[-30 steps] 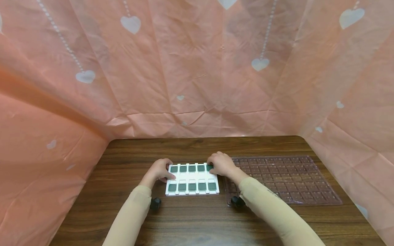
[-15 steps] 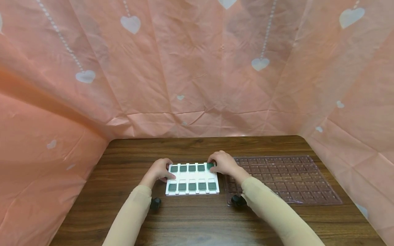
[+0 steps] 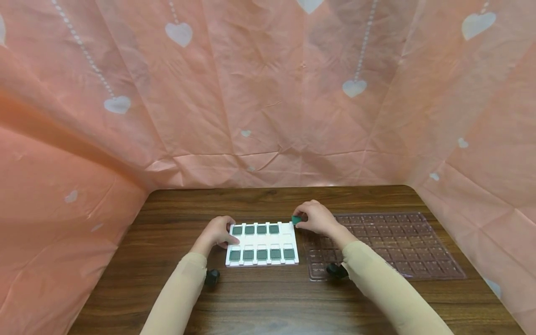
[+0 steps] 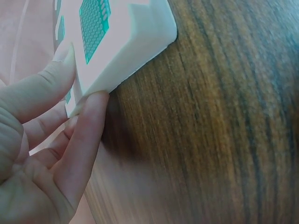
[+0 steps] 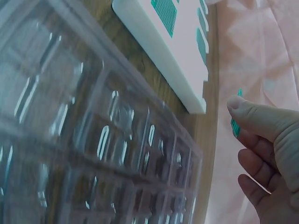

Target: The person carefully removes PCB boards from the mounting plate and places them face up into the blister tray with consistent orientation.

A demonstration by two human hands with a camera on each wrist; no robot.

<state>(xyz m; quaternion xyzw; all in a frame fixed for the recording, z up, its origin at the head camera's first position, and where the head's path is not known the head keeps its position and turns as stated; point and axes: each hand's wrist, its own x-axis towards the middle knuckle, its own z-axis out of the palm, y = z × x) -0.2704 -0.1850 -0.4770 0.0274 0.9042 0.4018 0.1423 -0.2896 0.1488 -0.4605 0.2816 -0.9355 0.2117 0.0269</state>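
A white tray (image 3: 268,239) lies on the wooden table, with small green square circuit boards (image 3: 261,254) in its back and front rows. The back row's rightmost slot is bare. My left hand (image 3: 216,231) grips the tray's left edge; in the left wrist view the thumb is on top and a finger presses the side wall (image 4: 135,51). Just off the tray's back right corner, my right hand (image 3: 317,217) pinches one green circuit board (image 3: 296,219) between thumb and fingers. Seen from the right wrist, this board (image 5: 235,127) is held nearly edge-on, above the table.
To the right of the white tray lies a clear plastic blister tray (image 3: 398,242) with many square compartments, partly under my right forearm. Pink cloth (image 3: 268,93) with white hearts hangs behind and beside the table (image 3: 259,302).
My right hand has lifted the circuit board out of the back right slot and moved it right and away from the tray. The left hand and the white tray have stayed put.
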